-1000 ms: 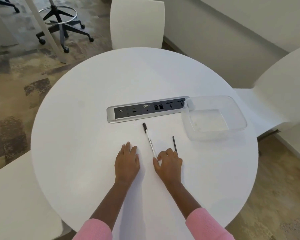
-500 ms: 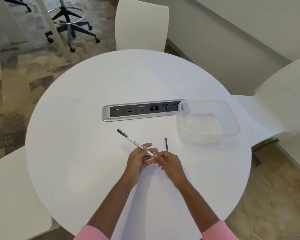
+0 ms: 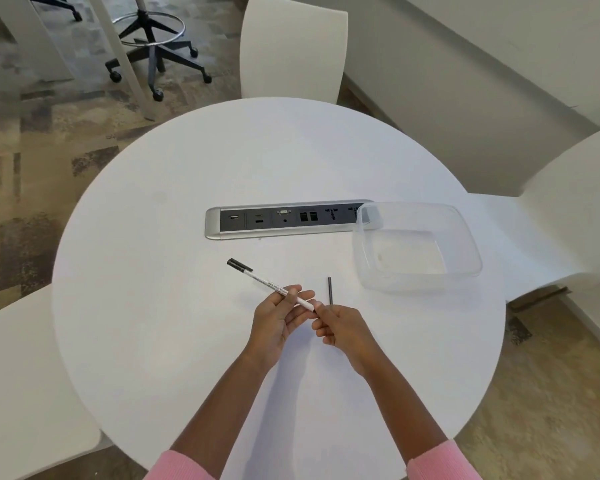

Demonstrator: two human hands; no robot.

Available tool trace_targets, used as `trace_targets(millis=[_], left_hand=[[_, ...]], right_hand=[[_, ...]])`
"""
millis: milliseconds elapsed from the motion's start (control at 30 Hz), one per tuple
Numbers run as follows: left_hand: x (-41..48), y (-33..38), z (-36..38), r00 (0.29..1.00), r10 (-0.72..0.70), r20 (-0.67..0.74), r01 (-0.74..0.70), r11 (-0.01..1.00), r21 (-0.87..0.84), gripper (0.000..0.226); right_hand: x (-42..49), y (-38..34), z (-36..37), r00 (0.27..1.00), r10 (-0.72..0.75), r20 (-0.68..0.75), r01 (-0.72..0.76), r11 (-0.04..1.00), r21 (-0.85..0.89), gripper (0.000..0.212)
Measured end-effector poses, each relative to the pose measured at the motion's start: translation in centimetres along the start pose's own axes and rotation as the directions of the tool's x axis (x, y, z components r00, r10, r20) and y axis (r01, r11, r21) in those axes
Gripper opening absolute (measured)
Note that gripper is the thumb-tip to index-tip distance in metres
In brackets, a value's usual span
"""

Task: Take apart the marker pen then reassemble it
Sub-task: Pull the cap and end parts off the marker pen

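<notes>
White marker pen [image 3: 272,285] with a black cap on its far-left end is up off the table [image 3: 153,306], held at a slant, cap end pointing up-left. Left hand [image 3: 278,320] is under the barrel, palm up, fingers curled loosely around the mid-to-near part, thumb on top. Right hand [image 3: 340,327] pinches the near end of the barrel, fingertips closed on it; what sits at that end is hidden by the fingers, can't tell if an end plug is on or off. Both hands meet just above the table, near the front centre.

Thin dark rod [image 3: 330,290] lies flat on the table just beyond the right hand, running roughly front-to-back, apart from the pen. Near end is just beside the right knuckles; contact unclear.

Clear plastic container [image 3: 465,237] sits at the right of the table, open top, nothing visible inside apart from a faint smudge. Its left corner overlaps the right end of the recessed power/data strip [image 3: 284,220] in the table's middle.

Pink sleeves [image 3: 440,462] at the bottom edge. White chairs [image 3: 291,46] around the round table, a wheeled stool base [image 3: 153,46] on the carpet at the far left.
</notes>
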State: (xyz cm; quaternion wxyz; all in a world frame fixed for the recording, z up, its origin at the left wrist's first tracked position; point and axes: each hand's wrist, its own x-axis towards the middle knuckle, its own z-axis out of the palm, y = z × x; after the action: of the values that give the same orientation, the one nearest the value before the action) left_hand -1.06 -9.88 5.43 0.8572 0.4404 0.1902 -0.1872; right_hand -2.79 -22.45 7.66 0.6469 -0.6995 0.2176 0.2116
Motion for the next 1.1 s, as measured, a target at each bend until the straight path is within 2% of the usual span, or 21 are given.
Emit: trace_targets(millis=[167,300,400,500,667,833,900,1000,1100], left_hand=[[0.1,0.4,-0.2,0.999,0.018,0.032,-0.016,0.997,-0.08,0.019],[-0.1,0.5,-0.1,0.997,0.07,-0.034,-0.07,0.997,-0.01,0.016],[-0.2,0.4,0.3,0.991,0.107,-0.079,-0.105,0.994,0.021,0.015],[-0.2,0.6,0.4,0.991,0.112,-0.069,-0.11,0.993,0.042,0.013],[-0.1,0.9,0.3,0.996,0.087,-0.012,-0.086,0.994,0.066,0.012],[0.0,1.3,0.4,0.991,0.032,0.132,-0.042,0.996,0.077,0.021],[-0.1,1.4,0.5,0.991,0.051,0.127,-0.066,0.991,0.114,0.022],[-0.4,1.1,1.2,0.987,0.159,0.018,-0.16,0.979,0.127,0.021],[-0.7,0.6,2.5,0.961,0.25,-0.114,-0.242,0.967,0.079,0.021]], right_hand=[[0.1,-0.1,-0.8,0.998,0.038,0.054,-0.04,0.998,0.04,0.024],[0.2,-0.1,-0.9,0.998,0.017,0.055,-0.02,0.999,0.051,0.018],[0.5,-0.1,-0.6,0.999,-0.047,0.008,0.047,0.998,-0.049,0.015],[0.5,-0.5,-1.1,0.993,-0.092,0.073,0.105,0.975,-0.195,0.015],[0.6,-1.8,-1.9,0.974,-0.042,0.221,0.123,0.921,-0.368,0.019],[0.7,-2.3,-2.0,0.969,0.017,0.248,0.101,0.884,-0.456,0.017],[0.9,-2.3,-1.9,0.982,-0.02,0.189,0.112,0.863,-0.492,0.018],[0.9,-2.1,-1.4,0.981,-0.178,0.081,0.193,0.806,-0.56,0.016],[0.9,-2.0,-0.6,0.924,-0.381,0.025,0.287,0.649,-0.704,0.019]])
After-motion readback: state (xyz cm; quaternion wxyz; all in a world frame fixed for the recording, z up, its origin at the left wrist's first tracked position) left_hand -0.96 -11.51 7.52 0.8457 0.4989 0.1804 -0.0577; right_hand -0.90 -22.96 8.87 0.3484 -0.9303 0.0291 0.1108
